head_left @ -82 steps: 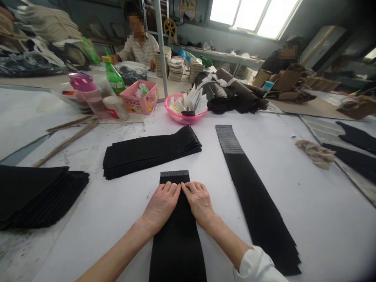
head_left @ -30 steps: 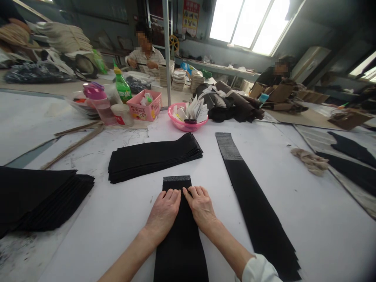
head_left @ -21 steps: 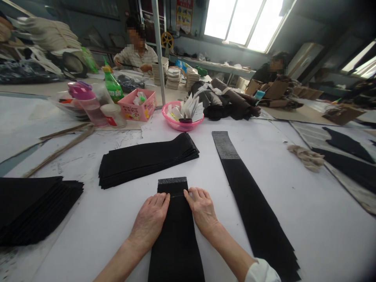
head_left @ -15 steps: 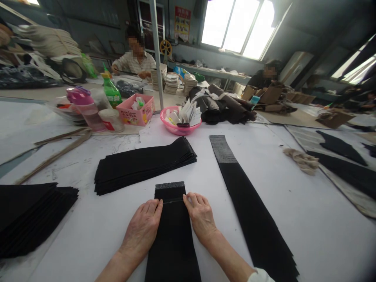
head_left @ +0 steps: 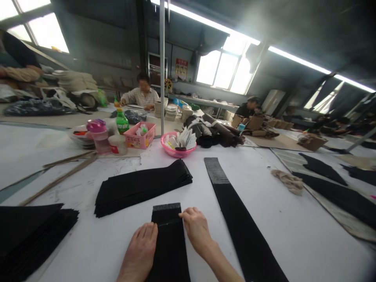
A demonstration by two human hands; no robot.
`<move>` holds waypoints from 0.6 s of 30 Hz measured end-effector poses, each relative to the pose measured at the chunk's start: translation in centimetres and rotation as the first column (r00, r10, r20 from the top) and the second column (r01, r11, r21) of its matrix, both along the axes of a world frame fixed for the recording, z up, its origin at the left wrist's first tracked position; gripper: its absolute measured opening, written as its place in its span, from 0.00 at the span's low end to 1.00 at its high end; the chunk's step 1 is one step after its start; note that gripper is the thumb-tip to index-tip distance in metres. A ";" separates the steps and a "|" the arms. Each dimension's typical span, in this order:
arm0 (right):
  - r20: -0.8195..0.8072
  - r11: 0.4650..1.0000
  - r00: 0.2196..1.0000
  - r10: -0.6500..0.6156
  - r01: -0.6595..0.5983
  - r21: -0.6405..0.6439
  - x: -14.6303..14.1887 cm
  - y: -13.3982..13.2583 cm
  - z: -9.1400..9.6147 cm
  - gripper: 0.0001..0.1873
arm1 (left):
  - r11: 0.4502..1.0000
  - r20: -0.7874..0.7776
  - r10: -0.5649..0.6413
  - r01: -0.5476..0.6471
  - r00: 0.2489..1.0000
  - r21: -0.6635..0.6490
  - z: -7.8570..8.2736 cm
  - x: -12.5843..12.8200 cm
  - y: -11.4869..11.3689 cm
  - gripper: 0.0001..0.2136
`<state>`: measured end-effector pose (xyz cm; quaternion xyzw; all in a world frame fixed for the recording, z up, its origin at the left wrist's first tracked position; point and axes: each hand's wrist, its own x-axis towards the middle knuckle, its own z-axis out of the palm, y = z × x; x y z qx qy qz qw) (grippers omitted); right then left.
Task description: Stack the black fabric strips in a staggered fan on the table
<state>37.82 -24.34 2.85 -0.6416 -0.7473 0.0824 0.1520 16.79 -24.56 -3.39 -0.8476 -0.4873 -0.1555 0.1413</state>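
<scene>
A black fabric strip lies lengthwise in front of me, with a grey speckled band across its far end and a crosswise line just below that band. My left hand is closed at the strip's left edge, fingertips beside the line. On the opposite edge, my right hand pinches the fabric a little farther up. To the right rests a long stack of black strips with a grey-marked far end. Beyond my hands is a stack of black fabric pieces; another dark stack sits at the left.
A pink basket of papers stands by a metal pole. Left of it are a pink box, a green bottle and a lidded jug. A beige cloth lies at right. Co-workers sit across the table.
The view has tilted upward, so the table appears lower. My right fingertips have shifted slightly up the strip's edge; my left hand stays near the crosswise line.
</scene>
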 end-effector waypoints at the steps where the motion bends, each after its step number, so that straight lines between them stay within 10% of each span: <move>1: 0.006 1.000 1.000 0.011 -0.011 -0.027 -0.6 0.6 0.1 0.09 | 0.999 0.008 -0.006 0.005 1.000 0.033 -0.4 0.0 0.2 0.20; 10: -0.023 0.955 0.998 0.053 -0.057 -0.290 -2.8 3.7 1.5 0.12 | 0.996 0.332 -0.078 0.058 0.940 0.068 -1.9 -1.0 1.2 0.10; 14: -0.178 0.945 0.981 0.072 -0.124 -0.303 -1.9 3.0 4.1 0.09 | 0.968 0.733 0.155 0.045 0.662 -0.245 -0.5 -1.6 1.0 0.22; 18: -0.538 0.947 0.843 0.001 -0.174 -0.270 -0.8 2.0 7.1 0.08 | 0.744 0.840 0.479 0.390 0.255 -0.543 2.3 -0.8 -1.2 0.24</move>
